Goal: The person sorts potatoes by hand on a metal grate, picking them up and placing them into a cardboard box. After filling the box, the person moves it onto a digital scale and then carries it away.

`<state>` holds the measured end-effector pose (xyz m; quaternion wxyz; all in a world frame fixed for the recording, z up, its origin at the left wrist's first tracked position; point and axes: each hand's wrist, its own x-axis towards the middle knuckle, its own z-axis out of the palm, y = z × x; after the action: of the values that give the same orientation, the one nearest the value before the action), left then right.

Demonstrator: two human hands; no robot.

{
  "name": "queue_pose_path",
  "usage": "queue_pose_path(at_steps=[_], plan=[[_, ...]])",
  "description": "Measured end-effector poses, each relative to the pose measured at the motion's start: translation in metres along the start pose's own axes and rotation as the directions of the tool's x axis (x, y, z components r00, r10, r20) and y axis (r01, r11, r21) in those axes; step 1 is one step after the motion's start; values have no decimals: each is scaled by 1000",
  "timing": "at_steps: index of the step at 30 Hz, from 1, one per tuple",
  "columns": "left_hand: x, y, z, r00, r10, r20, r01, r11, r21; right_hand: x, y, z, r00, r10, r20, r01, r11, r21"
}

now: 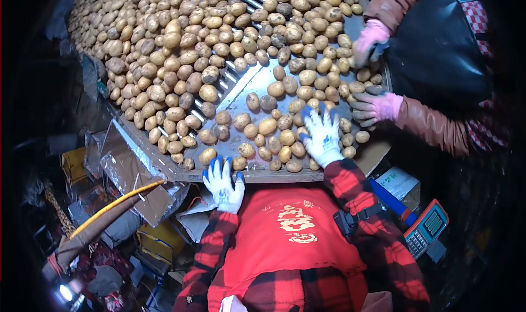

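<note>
Many potatoes (267, 126) lie over a metal sorting table (249, 95), packed densely at the far left and looser near me. My left hand (223, 187), in a white glove with blue fingertips, rests at the table's near edge with its fingers stretched out. One potato (207, 156) lies just beyond those fingertips. My right hand (322, 136), gloved the same way, is spread palm down over potatoes at the right of the table. What lies under its palm is hidden.
Across the right side, a co-worker's pink-gloved hands (378, 108) reach among the potatoes. A scale with a keypad (426, 230) stands at my lower right. Cardboard boxes (400, 183) and a yellow-topped bar (118, 205) flank the table. Another person (107, 279) is at lower left.
</note>
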<state>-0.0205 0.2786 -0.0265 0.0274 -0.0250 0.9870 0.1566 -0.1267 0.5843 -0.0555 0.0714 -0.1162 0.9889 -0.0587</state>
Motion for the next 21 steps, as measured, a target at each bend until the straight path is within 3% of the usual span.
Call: queue_pose_path(at_steps=[1, 3, 5, 7, 9, 10, 11, 12, 17, 18, 19, 20, 21], plan=[[0, -1, 5, 999, 28, 32, -31, 993, 118, 7, 6, 5, 998, 17, -59, -16, 1000, 15], [1, 0, 13, 1000, 5, -21, -2, 991, 137, 23, 11, -1, 998, 6, -63, -7, 1000, -22], [-1, -3, 16, 999, 16, -36, -12, 994, 112, 27, 5, -12, 979, 77, -187, -92, 993, -71], [-1, -1, 14, 999, 13, -40, -8, 995, 102, 34, -12, -39, 962, -32, -271, 46, 998, 47], [-1, 0, 13, 999, 5, -39, -2, 995, 101, 45, -41, -45, 960, -262, -102, 267, 963, 43], [-1, -2, 14, 999, 18, -44, -13, 994, 109, 55, -52, -26, 949, -286, -132, 282, 958, -53], [0, -1, 14, 999, 8, -52, -2, 994, 110, 64, -62, -6, 954, -300, -25, 281, 918, -281], [1, 0, 14, 999, -1, -38, 5, 995, 99, 71, -69, 5, 950, -312, -29, 291, 914, -281], [0, -1, 8, 996, -5, -86, 2, 999, -38, 99, -76, 38, 869, -214, -445, 274, 959, 73], [1, -4, 8, 978, -4, -209, -49, 968, -245, 91, -92, -3, 941, -158, -298, 229, 949, 218], [1, -2, 5, 982, -105, -155, 2, 834, -552, 70, -117, -54, 986, -110, -128, 149, 923, 354], [3, 16, -2, 941, -335, 48, 175, 359, -917, 51, -135, -72, 981, -187, -60, 196, 914, 354], [4, 38, -18, 845, -406, 349, 259, -261, -930, 31, -151, -80, 964, -266, 12, 244, 900, 360]])
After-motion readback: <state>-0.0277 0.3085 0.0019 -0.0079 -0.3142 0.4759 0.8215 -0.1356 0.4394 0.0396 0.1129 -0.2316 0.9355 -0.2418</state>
